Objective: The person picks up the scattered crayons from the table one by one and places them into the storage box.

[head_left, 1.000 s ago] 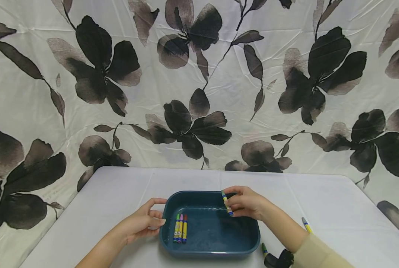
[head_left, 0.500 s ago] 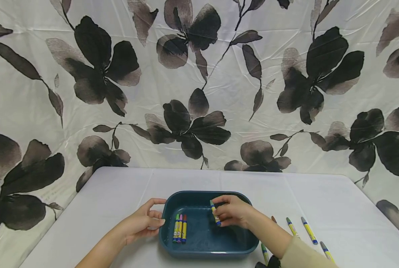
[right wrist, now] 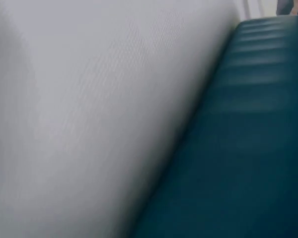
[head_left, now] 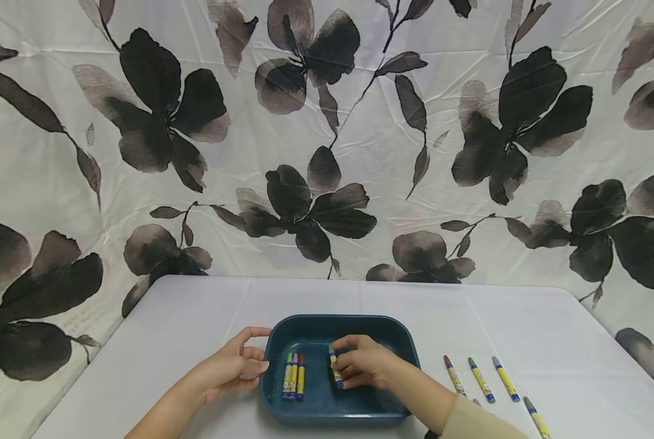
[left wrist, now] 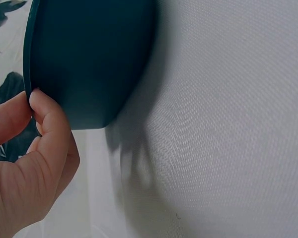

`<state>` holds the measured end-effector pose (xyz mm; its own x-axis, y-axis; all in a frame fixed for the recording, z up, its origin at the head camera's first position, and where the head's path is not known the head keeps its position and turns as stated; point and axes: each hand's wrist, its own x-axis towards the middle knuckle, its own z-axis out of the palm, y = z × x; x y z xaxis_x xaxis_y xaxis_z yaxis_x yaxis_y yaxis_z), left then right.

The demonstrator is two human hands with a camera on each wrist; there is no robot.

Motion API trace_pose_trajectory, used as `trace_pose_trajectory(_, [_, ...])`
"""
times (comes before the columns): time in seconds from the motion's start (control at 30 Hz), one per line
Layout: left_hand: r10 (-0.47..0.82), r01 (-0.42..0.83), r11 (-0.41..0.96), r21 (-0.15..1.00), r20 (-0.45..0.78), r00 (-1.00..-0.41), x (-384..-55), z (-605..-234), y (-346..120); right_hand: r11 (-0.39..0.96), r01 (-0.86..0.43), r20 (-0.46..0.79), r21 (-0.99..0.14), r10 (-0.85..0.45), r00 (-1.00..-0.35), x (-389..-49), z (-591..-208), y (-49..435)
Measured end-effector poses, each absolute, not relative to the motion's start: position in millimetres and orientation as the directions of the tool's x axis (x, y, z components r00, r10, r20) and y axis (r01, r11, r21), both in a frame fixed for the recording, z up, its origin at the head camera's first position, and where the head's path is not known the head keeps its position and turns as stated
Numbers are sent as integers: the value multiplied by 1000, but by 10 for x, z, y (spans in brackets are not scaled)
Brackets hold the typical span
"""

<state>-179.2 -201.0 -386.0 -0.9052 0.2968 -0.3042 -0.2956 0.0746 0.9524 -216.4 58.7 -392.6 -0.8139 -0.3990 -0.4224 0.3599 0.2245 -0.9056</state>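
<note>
A dark teal plastic bin (head_left: pixel 354 418) stands on the table; its outer wall (right wrist: pixel 248 148) fills much of the right wrist view. My left hand (head_left: pixel 233 364) pinches the bin's left rim, with thumb and finger on either side of the edge in the left wrist view. Inside the bin my right hand (head_left: pixel 364 364) holds a crayon (head_left: pixel 335 369) with a yellow wrapper, nearly upright along the view, over the middle of the floor. Whether the crayon touches the floor I cannot tell. Three crayons (head_left: pixel 293 377), green, pink-purple and red-brown tipped, lie side by side in the left part.
Right of the bin, several crayons lie spaced apart on the white-covered table (head_left: pixel 206 305): a brown one (head_left: pixel 454 374), a green one (head_left: pixel 481 380), a grey one (head_left: pixel 506 379) and another dark-tipped one (head_left: pixel 536 417). The right sleeve (head_left: pixel 475 421) partly covers more. A floral cloth (head_left: pixel 316 134) hangs behind.
My right hand has moved left and nearer inside the bin, carrying the crayon from the right back rim toward the middle. Crayons on the right came into view. The left hand stays put.
</note>
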Motion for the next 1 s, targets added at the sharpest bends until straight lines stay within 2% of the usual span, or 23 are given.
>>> trace_pose_trajectory(1.0, [305,-300,60,952,-304,-903,-1793,-3846,-2016,242,395,-461,-886,-387,-798,-2154,-4007,287])
